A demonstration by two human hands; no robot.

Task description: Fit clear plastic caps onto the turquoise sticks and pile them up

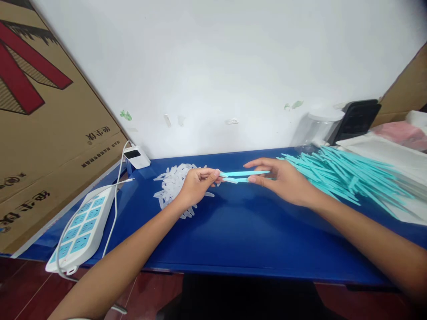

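Two slim turquoise sticks, which look like eyebrow razors, lie side by side in the air above the table. My left hand (200, 181) pinches both at their left ends; its fingers hide those ends. The upper razor (245, 173) points freely to the right. My right hand (283, 180) closes thumb and fingers on the right part of the lower razor (233, 180), with the index finger raised. Beside and behind my left hand is a pile of small translucent caps (171, 184). A heap of similar turquoise razors (347, 173) lies right of my right hand.
The blue table (227, 235) meets a white wall behind. At left are a power strip (83, 226), a loose white cable (115, 204), a small white device (137, 157) and a large cardboard box (60, 133). A clear jar (318, 129) and a black object (358, 119) stand back right.
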